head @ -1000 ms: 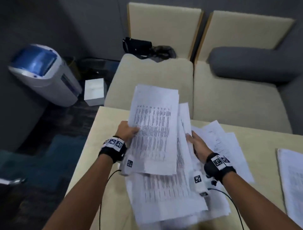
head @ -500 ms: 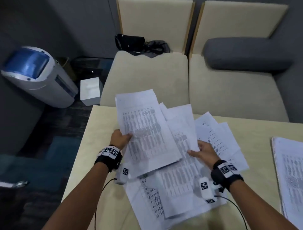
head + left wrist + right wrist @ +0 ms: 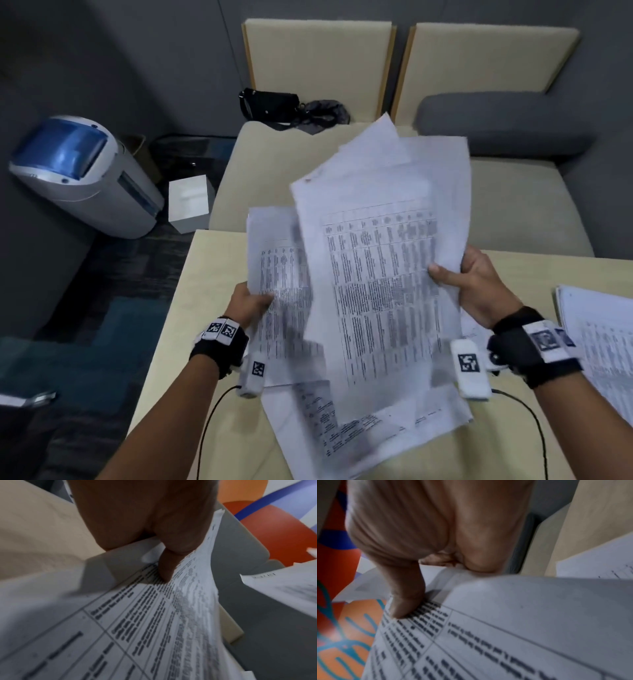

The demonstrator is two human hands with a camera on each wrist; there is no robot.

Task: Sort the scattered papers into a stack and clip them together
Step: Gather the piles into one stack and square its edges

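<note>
My left hand (image 3: 250,301) grips a bundle of printed sheets (image 3: 277,301) by its left edge, thumb on top; its thumb (image 3: 165,568) presses the printed table in the left wrist view. My right hand (image 3: 469,284) holds a larger fan of sheets (image 3: 380,260) raised above the table, thumb on the page. The right thumb (image 3: 406,601) pins that paper (image 3: 505,635) in the right wrist view. More loose sheets (image 3: 342,431) lie on the beige table (image 3: 178,325) under both bundles. No clip shows in any view.
A separate paper stack (image 3: 603,346) lies at the table's right edge. Beyond the table stands a beige sofa (image 3: 513,212) with a grey bolster (image 3: 503,123) and a black bag (image 3: 270,102). A white-and-blue appliance (image 3: 78,174) and a white box (image 3: 190,202) sit on the floor, left.
My right hand went from lying flat on the spread papers to gripping a bunch and lifting it up off the table. The left hand kept its bundle, which now sits lower.
</note>
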